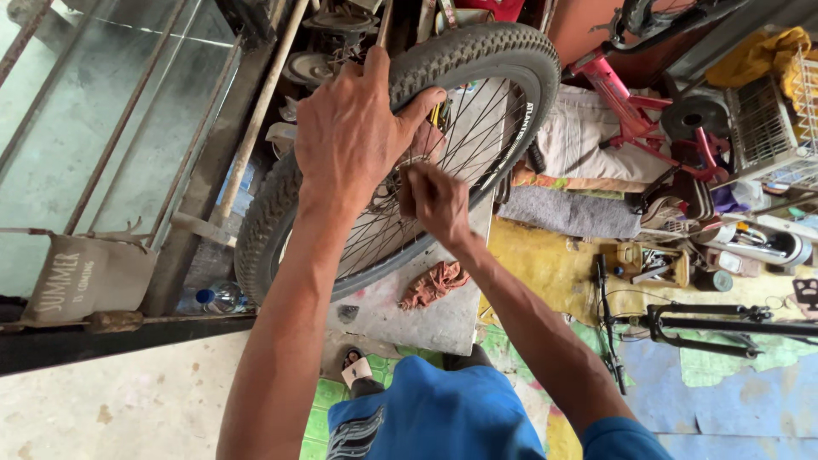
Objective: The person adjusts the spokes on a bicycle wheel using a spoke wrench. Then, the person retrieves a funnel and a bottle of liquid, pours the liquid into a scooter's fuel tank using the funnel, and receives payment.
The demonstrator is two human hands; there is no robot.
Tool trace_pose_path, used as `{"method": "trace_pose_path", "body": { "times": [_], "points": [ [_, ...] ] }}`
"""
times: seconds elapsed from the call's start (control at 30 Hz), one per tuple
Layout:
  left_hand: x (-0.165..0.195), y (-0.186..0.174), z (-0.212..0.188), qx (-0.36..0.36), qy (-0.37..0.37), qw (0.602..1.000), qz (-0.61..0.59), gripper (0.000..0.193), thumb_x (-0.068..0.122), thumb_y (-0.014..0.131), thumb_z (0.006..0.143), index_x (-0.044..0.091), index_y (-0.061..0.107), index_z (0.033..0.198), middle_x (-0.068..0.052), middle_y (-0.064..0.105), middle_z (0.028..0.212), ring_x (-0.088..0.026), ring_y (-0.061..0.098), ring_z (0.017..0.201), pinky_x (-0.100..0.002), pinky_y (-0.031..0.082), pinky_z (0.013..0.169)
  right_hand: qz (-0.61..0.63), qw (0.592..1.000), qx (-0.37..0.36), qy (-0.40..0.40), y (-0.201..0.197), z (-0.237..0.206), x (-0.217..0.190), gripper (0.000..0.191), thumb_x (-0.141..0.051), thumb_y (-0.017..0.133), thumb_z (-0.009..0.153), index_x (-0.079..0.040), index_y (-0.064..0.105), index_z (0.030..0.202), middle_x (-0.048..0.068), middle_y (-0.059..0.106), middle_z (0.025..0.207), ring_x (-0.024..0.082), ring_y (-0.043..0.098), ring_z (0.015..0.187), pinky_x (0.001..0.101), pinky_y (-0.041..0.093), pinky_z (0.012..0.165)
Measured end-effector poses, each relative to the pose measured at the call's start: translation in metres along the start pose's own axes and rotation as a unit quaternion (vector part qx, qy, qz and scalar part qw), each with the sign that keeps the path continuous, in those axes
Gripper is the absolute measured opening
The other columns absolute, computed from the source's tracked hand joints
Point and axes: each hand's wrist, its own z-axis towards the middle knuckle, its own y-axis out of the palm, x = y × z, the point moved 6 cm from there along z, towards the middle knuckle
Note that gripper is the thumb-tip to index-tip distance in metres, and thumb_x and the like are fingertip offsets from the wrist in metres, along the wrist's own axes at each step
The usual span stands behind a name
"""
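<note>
- While the bicycle wheel [477, 102] stands upright on a grey slab [426, 315] at centre frame, the left hand [354, 128] grips its knobbly black tyre at about eleven o'clock on the rim, fingers over the tread and thumb hooked under.
- The right hand [434, 198] sits at the hub, fingers pinched shut among the spokes; what it pinches I cannot tell.
- A crumpled reddish rag [433, 284] lies on the slab, at six o'clock from the hub.
- At nine o'clock in the frame a grey-brown rectangular sign [81, 277] with pale lettering leans against a rusted metal frame.
- Just right of it, at about eight o'clock from the wheel, a clear plastic bottle [217, 298] with a blue cap lies on its side; its contents cannot be made out.
- At two o'clock a white wire basket [767, 128] stands beside yellow cloth, its load unclear.
- A red bicycle frame [630, 106] lies at one o'clock.
- At three o'clock a small open tan box [652, 266] holds tools, too small to tell apart.
- A black fork [724, 325] lies at four o'clock on the floor.
</note>
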Motion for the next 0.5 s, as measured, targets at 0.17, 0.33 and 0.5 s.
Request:
{"method": "trace_pose_path", "body": {
  "times": [0.17, 0.33, 0.5],
  "points": [
    [-0.005, 0.004, 0.002, -0.047, -0.030, 0.998, -0.021, 0.072, 0.072, 0.064, 0.095, 0.002, 0.068, 0.110, -0.011, 0.066, 0.064, -0.022, 0.065, 0.050, -0.035, 0.050, 0.042, 0.031, 0.998, -0.042, 0.019, -0.002, 0.005, -0.006, 0.018, -0.009, 0.059, 0.103, -0.001, 0.072, 0.111, 0.008, 0.073, 0.074, 0.015, 0.066, 0.051, 0.0304, 0.053, 0.045],
    [-0.005, -0.004, 0.002, 0.012, 0.007, 1.000, 0.016, 0.073, 0.073, 0.066, 0.098, 0.002, 0.067, 0.117, -0.014, 0.070, 0.074, -0.025, 0.070, 0.058, -0.035, 0.052, 0.047, -0.011, 0.997, -0.060, 0.053, -0.005, 0.036, 0.004, 0.014, -0.007, 0.060, 0.102, 0.000, 0.072, 0.106, 0.010, 0.069, 0.063, 0.017, 0.061, 0.046, 0.0344, 0.047, 0.044],
    [-0.007, -0.008, -0.003, 0.046, 0.015, 0.999, 0.021, 0.073, 0.069, 0.066, 0.096, 0.003, 0.067, 0.127, -0.016, 0.071, 0.075, -0.026, 0.070, 0.057, -0.033, 0.052, 0.043, 0.007, 1.000, -0.013, 0.011, -0.001, -0.001, -0.010, 0.015, -0.008, 0.065, 0.103, -0.001, 0.071, 0.115, 0.011, 0.073, 0.078, 0.016, 0.070, 0.062, 0.0290, 0.055, 0.055]
  ]
}}
